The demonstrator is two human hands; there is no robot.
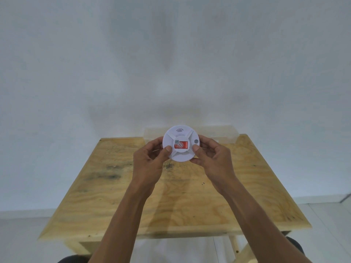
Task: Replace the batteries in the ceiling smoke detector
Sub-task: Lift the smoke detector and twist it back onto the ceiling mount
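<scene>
A round white smoke detector with a red label and a small grey button is held up in the air above the wooden table, its face turned toward me. My left hand grips its left edge, thumb on the face. My right hand grips its right edge, thumb pressing near the red label. No batteries are visible.
A clear plastic box lies along the table's far edge against the white wall, partly hidden behind the detector. The table top is stained plywood. Pale floor shows on both sides and below the table.
</scene>
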